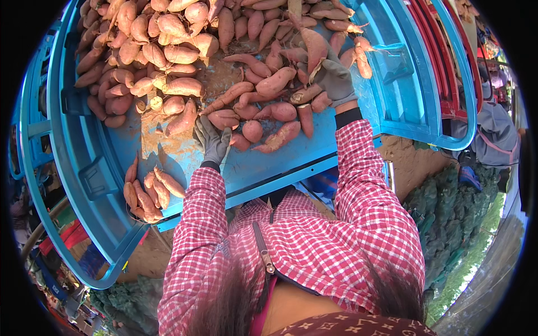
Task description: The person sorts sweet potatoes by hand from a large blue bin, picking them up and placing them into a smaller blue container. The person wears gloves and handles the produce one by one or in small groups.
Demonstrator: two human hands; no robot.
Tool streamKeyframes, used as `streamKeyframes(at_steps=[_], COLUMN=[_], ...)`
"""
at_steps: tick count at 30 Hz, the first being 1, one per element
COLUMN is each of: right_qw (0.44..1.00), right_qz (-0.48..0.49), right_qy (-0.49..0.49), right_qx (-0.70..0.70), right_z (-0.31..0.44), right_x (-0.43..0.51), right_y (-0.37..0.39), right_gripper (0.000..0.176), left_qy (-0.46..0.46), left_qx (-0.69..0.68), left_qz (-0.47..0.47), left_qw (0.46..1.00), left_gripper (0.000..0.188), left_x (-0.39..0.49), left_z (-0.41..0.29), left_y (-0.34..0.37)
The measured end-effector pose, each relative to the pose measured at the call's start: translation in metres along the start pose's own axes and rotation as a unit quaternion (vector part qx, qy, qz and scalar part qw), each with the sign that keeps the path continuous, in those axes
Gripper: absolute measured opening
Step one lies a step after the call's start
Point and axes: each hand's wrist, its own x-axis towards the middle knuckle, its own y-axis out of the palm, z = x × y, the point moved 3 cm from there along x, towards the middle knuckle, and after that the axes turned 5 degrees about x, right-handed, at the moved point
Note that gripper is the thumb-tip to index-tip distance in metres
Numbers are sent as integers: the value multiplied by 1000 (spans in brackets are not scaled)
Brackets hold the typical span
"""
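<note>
A long sweet potato [314, 47] is gripped near its lower end by my right hand [337, 82], which wears a grey glove. My left hand [212, 140], gloved the same way, has its thumb apart from its fingers and grasps nothing. Its fingertips are beside a rounded sweet potato [223, 119], and I cannot tell if they touch it. Between my hands, loose sweet potatoes [275, 82] lie on the blue metal truck bed [269, 161]. A blunt-ended sweet potato [305, 119] is just below my right hand.
A large heap of sweet potatoes [138, 46] fills the far left. A small group [149, 195] lies in the near left corner. Raised blue side walls [94, 168] bound the bed. Filled green mesh sacks [445, 214] stand on the ground at the right.
</note>
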Motion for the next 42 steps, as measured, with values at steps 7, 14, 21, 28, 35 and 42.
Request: streamKeyframes(at_steps=[7,14,21,28,35,42], right_qw=[992,940,746,659,982,985], right_qz=[-66,109,-257,-213,-156,8], right_qy=[55,-30,34,165,-89,19], right_qx=[93,-321,-614,-702,-52,169], right_z=[-39,-66,16,16,-2,-19], right_x=[-40,-54,-6,33,-39,-98], right_y=[50,128,-4,-145,-87,13], right_gripper=[59,58,51,71,65,69], left_qy=[18,-53,-141,-175,-176,-156], left_qx=[-240,-630,-668,-607,-608,-655], left_qz=[38,63,93,62,72,117], left_qw=[970,773,725,773,771,730], left_gripper=[78,54,41,38,36,48], left_x=[19,19,32,23,30,54], left_z=[-45,-163,-105,-108,-97,-88], left_y=[-72,-111,-85,-63,-55,-66])
